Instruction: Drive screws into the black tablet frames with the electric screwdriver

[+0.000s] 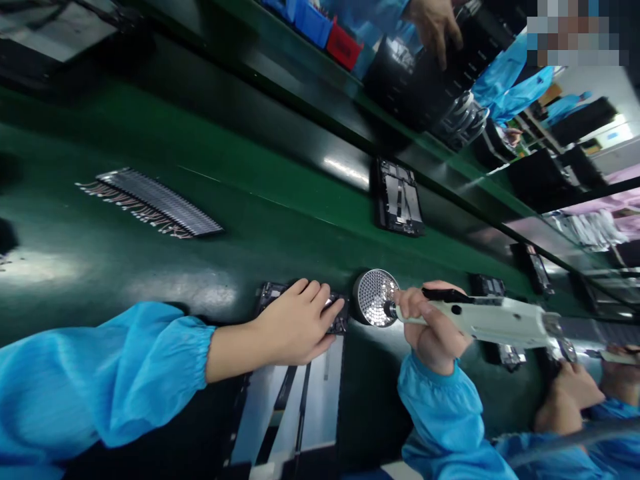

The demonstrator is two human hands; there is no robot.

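My right hand (pixel 433 327) is wrapped round the front of a pale electric screwdriver (pixel 505 320). The tool points left, its tip at a round dish (pixel 373 298) with a grid of small holes and shiny screws on one side. My left hand (pixel 300 320) rests on the top end of an opened tablet (pixel 320 400), its fingers together and curled over the black edge. Grey panels and dark ribbon cables show inside the tablet. My left palm and fingers hide part of its top end.
A row of small parts with wires (pixel 160 203) lies on the green bench (pixel 280 227) at left. Another opened device (pixel 400 197) sits by the back ledge, more devices (pixel 487 285) to the right. A co-worker's hand (pixel 570 393) is at right; another person's hand (pixel 436 27) is across the bench.
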